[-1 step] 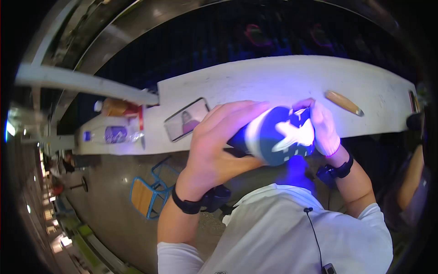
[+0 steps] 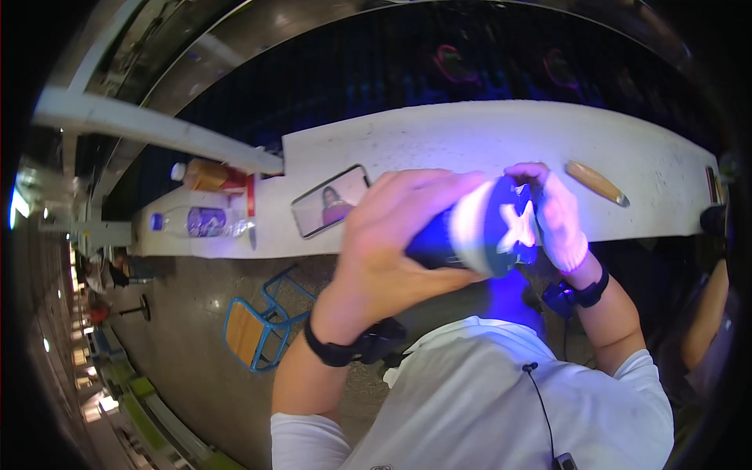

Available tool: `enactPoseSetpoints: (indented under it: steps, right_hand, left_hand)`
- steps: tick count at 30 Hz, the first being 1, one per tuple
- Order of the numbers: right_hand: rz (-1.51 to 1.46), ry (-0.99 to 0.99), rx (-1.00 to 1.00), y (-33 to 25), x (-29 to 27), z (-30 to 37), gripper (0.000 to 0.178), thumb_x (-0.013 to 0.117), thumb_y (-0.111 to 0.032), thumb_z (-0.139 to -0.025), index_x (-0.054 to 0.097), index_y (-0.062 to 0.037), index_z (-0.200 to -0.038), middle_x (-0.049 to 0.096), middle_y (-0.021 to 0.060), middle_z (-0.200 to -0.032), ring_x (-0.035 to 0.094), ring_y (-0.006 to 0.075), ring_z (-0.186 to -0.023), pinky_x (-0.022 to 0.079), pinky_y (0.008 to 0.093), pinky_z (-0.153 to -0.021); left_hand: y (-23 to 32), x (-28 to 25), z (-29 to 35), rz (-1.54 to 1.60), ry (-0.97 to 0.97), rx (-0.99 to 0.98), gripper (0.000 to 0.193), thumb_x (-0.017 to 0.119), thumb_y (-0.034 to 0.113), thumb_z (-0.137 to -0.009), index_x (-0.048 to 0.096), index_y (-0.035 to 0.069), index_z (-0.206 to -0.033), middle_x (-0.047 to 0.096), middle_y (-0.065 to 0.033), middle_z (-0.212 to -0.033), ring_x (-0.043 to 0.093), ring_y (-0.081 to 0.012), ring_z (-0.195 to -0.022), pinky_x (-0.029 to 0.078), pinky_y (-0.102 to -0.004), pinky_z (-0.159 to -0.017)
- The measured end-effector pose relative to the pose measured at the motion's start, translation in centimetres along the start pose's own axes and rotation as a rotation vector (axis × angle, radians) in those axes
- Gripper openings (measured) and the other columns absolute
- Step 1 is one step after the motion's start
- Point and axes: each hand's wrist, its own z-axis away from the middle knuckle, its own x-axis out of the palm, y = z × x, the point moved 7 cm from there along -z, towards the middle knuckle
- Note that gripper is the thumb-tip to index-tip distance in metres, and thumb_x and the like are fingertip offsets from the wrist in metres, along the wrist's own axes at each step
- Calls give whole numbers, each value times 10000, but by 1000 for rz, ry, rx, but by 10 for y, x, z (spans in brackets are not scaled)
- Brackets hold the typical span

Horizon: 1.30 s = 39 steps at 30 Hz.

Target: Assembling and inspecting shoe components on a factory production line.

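A dark, rounded item (image 2: 501, 227) is held up in front of me, with a wide white band and a white X-like mark on its end. Its exact kind is unclear in the blue glare and blur. My left hand (image 2: 407, 235) wraps round its left part, thumb below and fingers above. My right hand (image 2: 560, 219), apparently in a pale glove, is at the item's right end with bent fingers touching its upper edge. Strong blue-violet light falls on the item and on my right hand.
On the white table (image 2: 470, 129) lie a phone (image 2: 333, 201) showing a picture, a wooden-handled tool (image 2: 597, 184), a clear bottle (image 2: 196, 222) and an amber bottle (image 2: 210, 177). A blue-framed chair (image 2: 258, 329) stands below left. Another person's arm (image 2: 705, 317) shows at the right.
The item has turned so its marked end faces more to the right. My left hand has shifted slightly right with it. My right hand stays at that end.
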Motion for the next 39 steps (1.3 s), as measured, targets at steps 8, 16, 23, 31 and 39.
enactPoseSetpoints:
  steps: [8, 16, 23, 31, 39]
  right_hand:
    - [117, -267, -430, -96, 55, -24, 492, 819, -249, -744, 677, -25, -1158, 598, 96, -1132, 592, 218, -1027, 476, 344, -935]
    - [-1099, -204, 35, -49, 83, -57, 254, 627, -262, -999, 603, -13, -952, 531, 86, -933, 537, 208, -852, 497, 368, -816]
    - [-692, -467, 93, -57, 107, -71, 266, 634, -297, -956, 613, -33, -986, 535, 67, -994, 516, 165, -943, 448, 303, -850]
    - [-400, -511, 68, -72, 97, -82, 149, 668, -194, -978, 619, -62, -1029, 557, -27, -952, 513, 56, -911, 461, 246, -788]
    - [-283, -379, -227, -80, 32, -78, 254, 586, -293, -1024, 578, -40, -1002, 514, 23, -1021, 485, 139, -950, 436, 296, -866]
  left_hand:
    - [-3, 11, 4, -85, -24, -283, 826, 1046, 393, -594, 688, 41, -1251, 789, -129, -1026, 791, -259, -926, 612, -363, -845]
    - [-30, -5, 37, 65, 118, -439, 771, 1022, 396, -654, 683, 12, -1230, 795, -149, -1010, 795, -261, -915, 614, -357, -864]
    - [-43, 0, 45, 68, 143, -578, 770, 1024, 422, -651, 641, -4, -1167, 778, -176, -998, 787, -283, -912, 614, -379, -818]
    - [-40, 2, -12, -116, -31, -577, 719, 1003, 482, -668, 631, -23, -1019, 759, -188, -841, 788, -320, -800, 618, -402, -743]
    - [-2, 40, -72, -429, -268, -303, 786, 926, 625, -699, 591, -32, -970, 715, -186, -731, 753, -348, -651, 605, -429, -602]
